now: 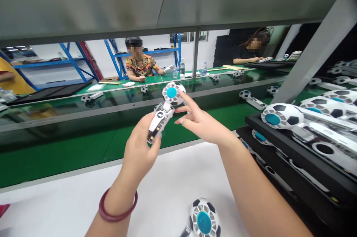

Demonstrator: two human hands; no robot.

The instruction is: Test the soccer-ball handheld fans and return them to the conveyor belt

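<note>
Slip risk: left grip (pixel 141 142) wrapped round white-and-clear plastic football-headed device (pixel 160 115), twelve o'clock of white worktop (pixel 181 174). Right grip (pixel 199 120) spread, index by three o'clock on ball head (pixel 171 92) — sideways push could twist handle loose.

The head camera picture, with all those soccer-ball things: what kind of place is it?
Probably a factory assembly line. A long green surface runs across, lookalike soccer-ball gadgets lie on stacked black trays, and people are along its far side.
</note>
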